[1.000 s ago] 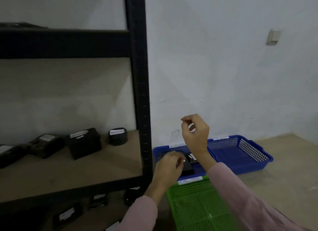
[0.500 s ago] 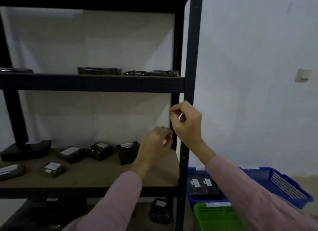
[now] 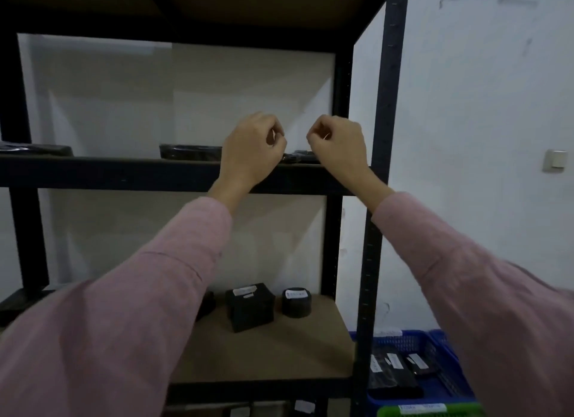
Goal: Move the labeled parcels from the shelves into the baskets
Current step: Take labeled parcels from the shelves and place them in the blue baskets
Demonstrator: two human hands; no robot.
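Note:
Both arms in pink sleeves reach up to the upper shelf (image 3: 124,174) of a black rack. My left hand (image 3: 253,149) and my right hand (image 3: 338,146) hover side by side just above the shelf's front edge, fingers curled, holding nothing. Between and behind them lie flat black parcels (image 3: 189,152) and a thin dark parcel (image 3: 296,157). On the wooden shelf below stand a black boxed parcel (image 3: 250,306) and a round black parcel (image 3: 296,301), each with a white label. A blue basket (image 3: 403,342) at the lower right holds labeled black parcels (image 3: 393,371).
The rack's black upright (image 3: 380,168) rises just right of my right hand. A green basket (image 3: 428,412) shows at the bottom edge in front of the blue one. Another flat parcel (image 3: 37,149) lies far left on the upper shelf. A wall switch (image 3: 554,160) is at right.
The view has swung up and left from the baskets to the rack. Both hands rose from the blue basket to the upper shelf and moved apart.

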